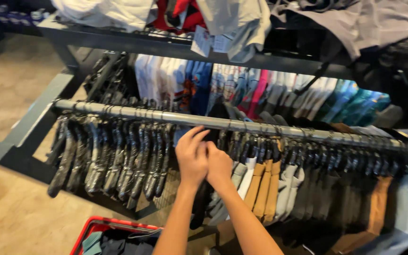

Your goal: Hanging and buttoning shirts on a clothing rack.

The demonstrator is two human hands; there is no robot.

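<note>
Dark garment [203, 198] on rail [175, 118], blurred; left hand [192, 158], right hand [219, 165] apparently pinching its hanger top together.

Two bare hands [206, 163] meet at one long grey metal clothes rail [223, 123]. One red plastic basket [101, 227] stands on the floor below. About ten empty black plastic hangers [114, 158] hang bunched at the rail's left end; the hung garments [270, 184] to the right are too crowded to count.

A dark garment [203, 203] hangs on a black hanger [223, 137] from the rail, between empty hangers and folded tops.
</note>
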